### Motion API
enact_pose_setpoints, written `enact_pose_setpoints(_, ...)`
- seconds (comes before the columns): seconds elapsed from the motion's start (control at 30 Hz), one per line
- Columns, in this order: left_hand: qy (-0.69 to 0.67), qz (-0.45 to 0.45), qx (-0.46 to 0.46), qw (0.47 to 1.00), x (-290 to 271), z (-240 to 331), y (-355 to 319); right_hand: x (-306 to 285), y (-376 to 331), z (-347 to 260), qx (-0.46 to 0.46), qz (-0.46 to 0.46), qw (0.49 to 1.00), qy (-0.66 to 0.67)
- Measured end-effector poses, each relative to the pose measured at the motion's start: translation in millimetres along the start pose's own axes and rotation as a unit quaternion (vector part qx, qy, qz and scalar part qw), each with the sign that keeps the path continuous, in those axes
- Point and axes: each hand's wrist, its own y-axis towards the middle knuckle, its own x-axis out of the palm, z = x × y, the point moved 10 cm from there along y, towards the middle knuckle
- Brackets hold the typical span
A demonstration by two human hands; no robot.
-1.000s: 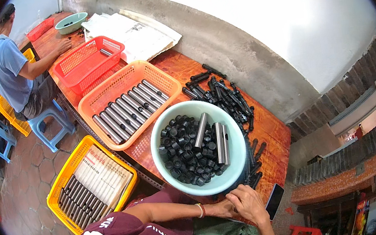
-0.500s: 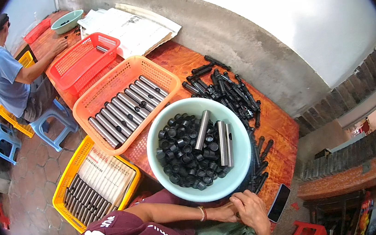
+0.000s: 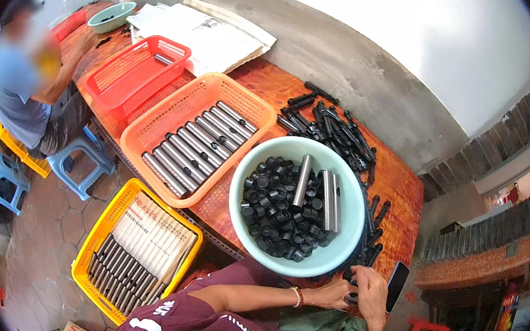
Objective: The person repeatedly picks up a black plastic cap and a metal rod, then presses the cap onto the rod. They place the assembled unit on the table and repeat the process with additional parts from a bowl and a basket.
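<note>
My left hand (image 3: pixel 327 295), with a bracelet at the wrist, and my right hand (image 3: pixel 371 286) meet at the table's near edge, just below a teal bowl (image 3: pixel 352 240). Both close around a small black part (image 3: pixel 351 299) held between them. The bowl is filled with several black caps (image 3: pixel 274 213), and three metal tubes (image 3: pixel 327 191) lie on top of them. A pile of black rods (image 3: pixel 329 125) lies on the wooden table (image 3: pixel 282 88) beyond the bowl, and more rods trail down its right side.
An orange basket (image 3: pixel 162 121) of metal tubes and a red basket (image 3: pixel 130 73) stand to the left. A yellow crate (image 3: pixel 99 233) of tubes sits on the floor. A dark phone (image 3: pixel 397 284) lies by my right hand. A co-worker in blue (image 3: pixel 18 95) sits on a blue stool.
My hands stay together below the bowl, the right one shifted slightly rightward. The view has swung a little; the bowl and baskets have not moved.
</note>
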Motion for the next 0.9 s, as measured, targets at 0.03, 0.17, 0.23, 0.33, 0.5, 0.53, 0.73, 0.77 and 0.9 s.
enact_pose_setpoints(0.03,-0.026,0.004,0.033,0.999,-3,11,0,3,-2,-7,-0.038,-0.054,0.998,0.011)
enact_pose_setpoints(0.17,-0.015,-0.029,0.131,0.991,17,-18,-14,25,-6,-42,-0.176,-0.166,0.968,-0.058)
enact_pose_setpoints(0.23,-0.024,-0.083,0.086,0.992,21,-22,-17,31,-4,-44,-0.183,-0.194,0.959,-0.096)
enact_pose_setpoints(0.33,-0.016,-0.084,0.062,0.994,22,-20,-14,30,3,-31,-0.116,-0.171,0.973,-0.107)
enact_pose_setpoints(0.5,0.015,0.019,0.040,0.999,11,-20,-13,16,5,-28,-0.050,-0.088,0.994,-0.050)
enact_pose_setpoints(0.53,0.020,0.014,0.017,1.000,9,-16,-12,15,4,-24,-0.039,-0.077,0.995,-0.045)
enact_pose_setpoints(0.73,0.067,0.099,-0.004,0.993,24,-54,-15,12,1,-17,0.007,-0.044,0.999,-0.032)
enact_pose_setpoints(0.77,0.094,0.132,0.019,0.987,17,-42,-15,10,1,-14,0.011,-0.030,0.999,-0.038)
enact_pose_setpoints(0.9,0.111,0.190,0.054,0.974,-2,-8,-19,6,-3,-7,0.056,0.007,0.996,-0.063)
